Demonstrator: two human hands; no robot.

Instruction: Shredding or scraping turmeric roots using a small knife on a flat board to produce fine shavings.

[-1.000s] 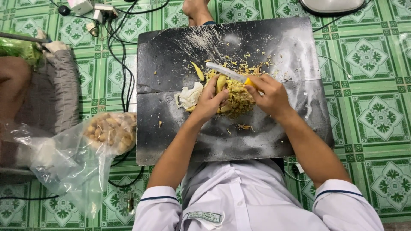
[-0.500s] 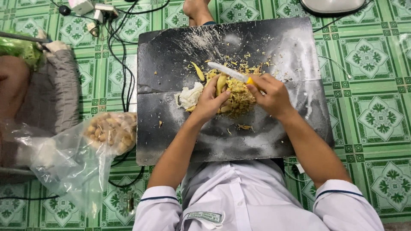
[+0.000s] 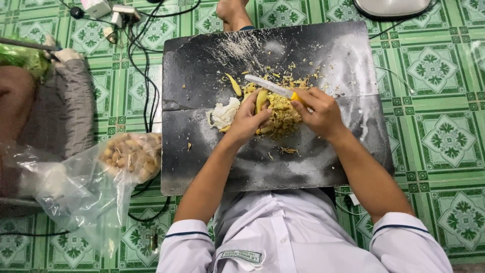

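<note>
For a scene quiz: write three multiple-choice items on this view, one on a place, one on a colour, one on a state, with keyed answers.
1. Where does the clear bag of pale lumps lie?
A. On the black board
B. On the floor, on the person's left
C. In the person's lap

2. What colour are the floor tiles?
A. Green
B. Blue
C. Red

3. What does the right hand hold?
A. Nothing
B. A spoon
C. A knife

Answers: B, the bag rests left of the board; A, the patterned tiles are green; C, the fingers close round a yellow-handled blade.
</note>
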